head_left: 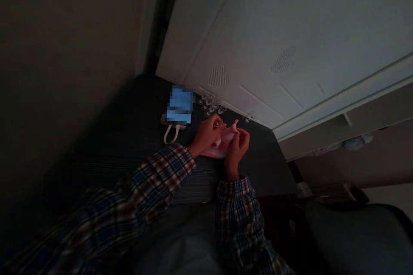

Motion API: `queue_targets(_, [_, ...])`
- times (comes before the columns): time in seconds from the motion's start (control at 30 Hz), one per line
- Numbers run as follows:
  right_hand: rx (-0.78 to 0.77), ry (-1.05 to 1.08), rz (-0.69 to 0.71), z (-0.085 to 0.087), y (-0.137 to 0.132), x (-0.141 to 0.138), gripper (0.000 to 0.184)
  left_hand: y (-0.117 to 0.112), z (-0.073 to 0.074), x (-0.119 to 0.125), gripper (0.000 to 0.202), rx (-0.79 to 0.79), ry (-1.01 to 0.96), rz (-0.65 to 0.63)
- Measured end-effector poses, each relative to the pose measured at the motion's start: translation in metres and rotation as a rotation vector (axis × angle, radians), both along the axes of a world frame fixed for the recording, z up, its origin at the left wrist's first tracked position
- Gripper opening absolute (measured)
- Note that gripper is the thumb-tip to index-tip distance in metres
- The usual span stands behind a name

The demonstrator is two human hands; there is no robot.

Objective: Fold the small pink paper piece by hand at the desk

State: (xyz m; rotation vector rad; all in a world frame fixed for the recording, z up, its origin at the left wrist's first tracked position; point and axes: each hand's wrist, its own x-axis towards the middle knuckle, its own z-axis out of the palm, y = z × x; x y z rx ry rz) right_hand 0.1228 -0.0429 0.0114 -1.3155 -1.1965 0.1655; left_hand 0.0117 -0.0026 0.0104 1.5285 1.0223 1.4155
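Note:
A soft, thin pink-and-white piece (215, 151), cloth or a bag, is bunched between my hands over the dark tabletop. With thumb and fingers pinched, my right hand (238, 148) grips its upper edge, and a corner sticks up above the fingers. My left hand (206, 134) is closed at the piece's left side. A small shiny round spot shows at its fingers; whether it is a ring or a held piece is unclear. Beyond the left hand lies a cluster of small clear pieces (210, 104), resembling suction cups. Another clear piece (248, 119) lies apart, to the right.
A lit phone (180, 105), its screen blurred out, stands at the back left of the dark table (129, 137), with a pale looped strap (171, 134) before it. A white panel (258, 30) with embossed hearts borders the table's back. A dark chair (358, 232) is at right.

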Motion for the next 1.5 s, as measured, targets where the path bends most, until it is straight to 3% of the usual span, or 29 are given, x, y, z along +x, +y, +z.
queue_targets(0.17, [-0.149,-0.049,0.152,-0.003,0.001,-0.001,0.021,0.0,-0.001,0.0,0.017,0.026,-0.024,-0.002])
queue_targets(0.47, [-0.216,-0.077,0.143,-0.002,0.002,-0.001,0.019,0.003,-0.001,-0.001,0.013,-0.005,-0.019,-0.032])
queue_targets(0.6, [-0.168,-0.066,0.087,0.0,0.001,-0.001,0.02,0.001,-0.001,-0.001,0.016,0.057,0.129,-0.008])
queue_targets(0.83, [0.082,-0.039,-0.019,0.005,-0.005,-0.002,0.016,-0.007,0.002,-0.003,0.018,0.159,0.414,-0.037])
queue_targets(1.03, [-0.05,-0.087,0.043,0.003,-0.002,-0.003,0.017,-0.01,0.005,-0.007,0.023,0.193,0.59,-0.038])
queue_targets(1.17, [-0.152,-0.054,0.064,-0.001,0.002,0.0,0.018,-0.01,0.005,-0.007,0.022,0.211,0.54,-0.034])
queue_targets(1.5, [-0.166,-0.036,0.084,-0.001,0.002,-0.003,0.019,-0.005,0.0,-0.001,0.019,0.186,0.291,-0.025])
